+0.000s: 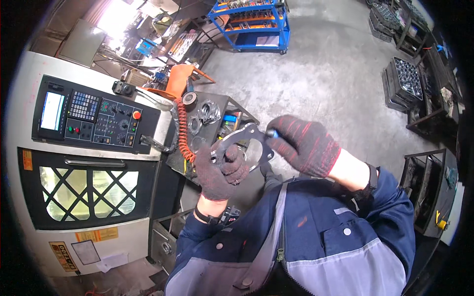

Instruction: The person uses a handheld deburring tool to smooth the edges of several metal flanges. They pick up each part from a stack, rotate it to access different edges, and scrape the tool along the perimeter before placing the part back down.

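Observation:
A flat metal ring plate [245,132] with lobes and bolt holes is held up in front of my body, tilted. My left hand [219,172], in a dark knitted glove, is closed on its left side, thumb and fingers wrapped over the rim. Just beyond the ring's right edge is my right hand [306,145], in a matching glove with red streaks. Its fingers are pinched round a small blue object [274,133]; only a bit of blue shows, so its kind is hidden. Whether that object touches the ring I cannot tell.
Left stands a machine with a control panel [94,118] and a windowed door [89,192]. A coiled orange hose [182,130] hangs beside a grey cart [212,101] bearing rings. Farther off are an orange chair [178,81], a blue trolley [259,39] and crates of parts [407,79].

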`<action>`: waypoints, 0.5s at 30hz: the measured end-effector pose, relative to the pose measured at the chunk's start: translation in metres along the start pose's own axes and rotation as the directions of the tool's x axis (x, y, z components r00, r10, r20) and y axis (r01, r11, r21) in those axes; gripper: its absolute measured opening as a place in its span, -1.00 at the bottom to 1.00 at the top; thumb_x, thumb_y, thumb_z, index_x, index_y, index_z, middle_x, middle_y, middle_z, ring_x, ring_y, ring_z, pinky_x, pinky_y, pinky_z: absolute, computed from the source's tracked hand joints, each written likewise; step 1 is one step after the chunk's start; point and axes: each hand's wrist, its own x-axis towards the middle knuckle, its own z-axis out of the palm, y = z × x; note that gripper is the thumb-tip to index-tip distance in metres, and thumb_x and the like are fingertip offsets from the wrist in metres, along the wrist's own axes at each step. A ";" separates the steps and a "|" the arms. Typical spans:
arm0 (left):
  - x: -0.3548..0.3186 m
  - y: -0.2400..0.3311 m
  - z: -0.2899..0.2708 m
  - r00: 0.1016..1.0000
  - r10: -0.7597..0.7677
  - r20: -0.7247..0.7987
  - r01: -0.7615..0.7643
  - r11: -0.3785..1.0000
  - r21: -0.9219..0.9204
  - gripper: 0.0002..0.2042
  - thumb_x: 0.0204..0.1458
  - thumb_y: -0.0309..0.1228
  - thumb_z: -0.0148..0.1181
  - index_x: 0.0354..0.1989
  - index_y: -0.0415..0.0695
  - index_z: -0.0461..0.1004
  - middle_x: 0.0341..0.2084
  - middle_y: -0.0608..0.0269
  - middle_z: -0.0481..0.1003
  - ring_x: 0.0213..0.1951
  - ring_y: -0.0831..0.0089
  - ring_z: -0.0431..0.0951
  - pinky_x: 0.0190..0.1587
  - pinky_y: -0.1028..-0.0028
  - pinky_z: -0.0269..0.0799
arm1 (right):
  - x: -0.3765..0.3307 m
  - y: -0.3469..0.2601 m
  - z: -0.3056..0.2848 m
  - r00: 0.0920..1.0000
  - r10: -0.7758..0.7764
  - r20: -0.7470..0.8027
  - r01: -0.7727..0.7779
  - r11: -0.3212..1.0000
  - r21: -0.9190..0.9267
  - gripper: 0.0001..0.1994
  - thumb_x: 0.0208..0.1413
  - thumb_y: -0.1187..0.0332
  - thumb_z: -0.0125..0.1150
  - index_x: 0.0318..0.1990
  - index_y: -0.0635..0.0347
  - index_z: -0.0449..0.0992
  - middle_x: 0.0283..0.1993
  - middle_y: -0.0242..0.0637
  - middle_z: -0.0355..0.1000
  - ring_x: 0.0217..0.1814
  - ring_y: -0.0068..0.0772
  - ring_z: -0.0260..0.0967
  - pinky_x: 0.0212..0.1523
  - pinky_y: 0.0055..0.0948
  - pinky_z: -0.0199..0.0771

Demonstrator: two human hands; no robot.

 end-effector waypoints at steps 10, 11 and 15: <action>-0.007 -0.020 0.004 0.961 0.252 -0.115 -0.181 0.885 0.429 -0.40 0.24 0.28 0.01 -0.25 -0.14 0.38 -0.64 0.44 0.22 -0.66 0.62 0.17 -0.60 0.54 0.04 | 0.001 -0.010 0.005 1.000 -0.009 -0.021 0.004 0.976 -0.218 -0.72 0.29 0.13 0.21 -0.02 0.11 0.54 -0.26 -0.05 0.56 -0.28 0.10 0.57 -0.32 -0.11 0.56; -0.007 -0.022 0.008 0.952 0.271 -0.140 -0.189 0.883 0.429 -0.46 0.26 0.21 0.06 -0.27 -0.12 0.37 -0.63 0.44 0.22 -0.65 0.61 0.16 -0.60 0.53 0.05 | 0.001 -0.011 0.005 1.000 -0.006 -0.022 0.001 0.973 -0.229 -0.72 0.29 0.13 0.21 -0.03 0.12 0.54 -0.27 -0.05 0.56 -0.28 0.10 0.56 -0.32 -0.10 0.55; -0.009 -0.027 0.006 0.922 0.331 -0.199 -0.169 0.810 0.561 -0.31 0.21 0.38 -0.02 -0.18 -0.17 0.41 -0.57 0.39 0.37 -0.62 0.60 0.28 -0.59 0.57 0.12 | 0.001 -0.014 0.008 0.999 -0.019 -0.027 0.010 0.953 -0.303 -0.73 0.30 0.15 0.19 -0.04 0.13 0.53 -0.28 -0.05 0.54 -0.28 0.10 0.56 -0.32 -0.07 0.55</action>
